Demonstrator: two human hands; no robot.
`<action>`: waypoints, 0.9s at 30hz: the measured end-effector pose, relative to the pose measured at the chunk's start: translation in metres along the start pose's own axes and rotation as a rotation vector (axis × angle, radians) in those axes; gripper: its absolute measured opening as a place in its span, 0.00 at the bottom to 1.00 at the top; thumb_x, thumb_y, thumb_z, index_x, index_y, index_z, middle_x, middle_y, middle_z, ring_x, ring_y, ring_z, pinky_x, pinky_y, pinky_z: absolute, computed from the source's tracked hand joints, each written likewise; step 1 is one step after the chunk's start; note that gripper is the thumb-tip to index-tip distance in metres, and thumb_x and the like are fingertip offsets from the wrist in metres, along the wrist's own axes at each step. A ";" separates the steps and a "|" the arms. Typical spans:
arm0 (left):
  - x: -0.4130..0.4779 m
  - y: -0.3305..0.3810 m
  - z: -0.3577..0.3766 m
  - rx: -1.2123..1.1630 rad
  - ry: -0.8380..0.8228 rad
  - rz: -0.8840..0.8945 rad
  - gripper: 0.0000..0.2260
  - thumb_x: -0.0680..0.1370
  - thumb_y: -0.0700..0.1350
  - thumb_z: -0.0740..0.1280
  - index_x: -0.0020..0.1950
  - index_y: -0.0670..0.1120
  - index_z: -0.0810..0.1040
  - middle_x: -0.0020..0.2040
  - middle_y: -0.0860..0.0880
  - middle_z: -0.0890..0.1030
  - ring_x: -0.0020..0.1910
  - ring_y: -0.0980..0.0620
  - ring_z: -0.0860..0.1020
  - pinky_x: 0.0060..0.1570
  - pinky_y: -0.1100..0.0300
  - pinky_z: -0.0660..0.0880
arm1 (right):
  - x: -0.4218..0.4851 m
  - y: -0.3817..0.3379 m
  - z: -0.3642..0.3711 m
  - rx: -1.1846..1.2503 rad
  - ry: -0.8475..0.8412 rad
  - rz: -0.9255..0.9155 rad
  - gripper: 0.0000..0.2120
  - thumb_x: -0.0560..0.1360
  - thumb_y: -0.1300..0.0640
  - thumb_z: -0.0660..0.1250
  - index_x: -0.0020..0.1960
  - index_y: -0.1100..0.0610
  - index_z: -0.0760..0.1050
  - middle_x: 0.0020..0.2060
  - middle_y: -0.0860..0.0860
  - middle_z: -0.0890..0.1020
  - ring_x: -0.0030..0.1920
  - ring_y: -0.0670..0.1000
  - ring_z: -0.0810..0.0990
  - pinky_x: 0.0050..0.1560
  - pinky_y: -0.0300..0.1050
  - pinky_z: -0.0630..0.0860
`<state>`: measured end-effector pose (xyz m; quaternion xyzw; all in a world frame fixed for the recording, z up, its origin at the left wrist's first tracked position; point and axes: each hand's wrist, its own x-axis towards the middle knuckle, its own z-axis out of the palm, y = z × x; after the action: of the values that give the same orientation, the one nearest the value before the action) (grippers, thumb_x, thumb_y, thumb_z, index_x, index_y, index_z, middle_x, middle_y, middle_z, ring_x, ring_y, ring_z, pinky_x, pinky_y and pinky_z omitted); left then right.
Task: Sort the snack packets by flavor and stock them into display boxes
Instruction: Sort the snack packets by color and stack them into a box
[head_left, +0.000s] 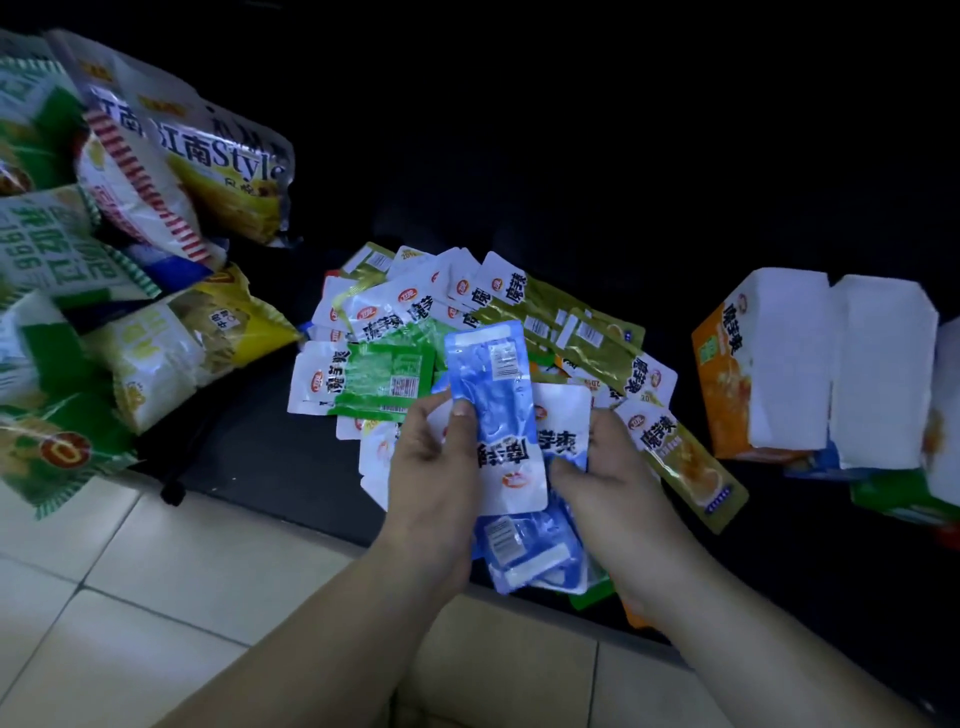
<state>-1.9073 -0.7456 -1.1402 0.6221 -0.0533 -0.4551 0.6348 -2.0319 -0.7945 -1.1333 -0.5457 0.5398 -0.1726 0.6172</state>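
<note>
My left hand (436, 457) holds a blue and white snack packet (493, 384) upright, thumb pressed on its front. My right hand (613, 467) grips a second blue packet (563, 421) just behind and right of the first. More blue packets (530, 551) lie stacked under my hands. Behind them, a loose pile of small packets (415, 306) spreads over a dark mat, with green packets (384, 379) at the left and olive-gold ones (587, 332) at the right. An orange display box (727, 374) with white flaps stands at the right.
Large chip bags (156, 171) are heaped at the left, in green, white and yellow. A second white-flapped box (878, 374) stands beside the orange one, with green packaging (898, 499) below it. Pale floor tiles (156, 597) run along the near side; the background is dark.
</note>
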 end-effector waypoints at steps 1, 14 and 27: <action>-0.002 -0.002 0.004 0.012 -0.006 0.007 0.03 0.85 0.49 0.64 0.54 0.52 0.76 0.48 0.42 0.86 0.44 0.39 0.85 0.45 0.37 0.82 | -0.001 0.003 0.004 0.031 0.000 0.021 0.17 0.80 0.51 0.65 0.64 0.32 0.71 0.63 0.44 0.82 0.60 0.57 0.83 0.57 0.66 0.81; -0.006 0.000 0.008 0.036 -0.037 -0.038 0.29 0.83 0.38 0.67 0.80 0.60 0.63 0.71 0.57 0.76 0.56 0.51 0.85 0.52 0.48 0.83 | -0.010 -0.003 0.002 0.098 -0.085 0.042 0.10 0.82 0.51 0.67 0.59 0.36 0.74 0.49 0.38 0.85 0.47 0.43 0.86 0.52 0.52 0.84; -0.031 -0.022 -0.012 0.511 -0.372 0.038 0.28 0.85 0.57 0.57 0.82 0.67 0.48 0.77 0.51 0.72 0.75 0.41 0.69 0.71 0.41 0.71 | 0.002 0.009 0.000 0.000 -0.123 0.044 0.22 0.79 0.58 0.68 0.69 0.42 0.71 0.59 0.50 0.84 0.49 0.48 0.83 0.55 0.56 0.83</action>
<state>-1.9290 -0.7124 -1.1462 0.6666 -0.2929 -0.5209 0.4456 -2.0343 -0.7924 -1.1420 -0.5433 0.5128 -0.1251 0.6529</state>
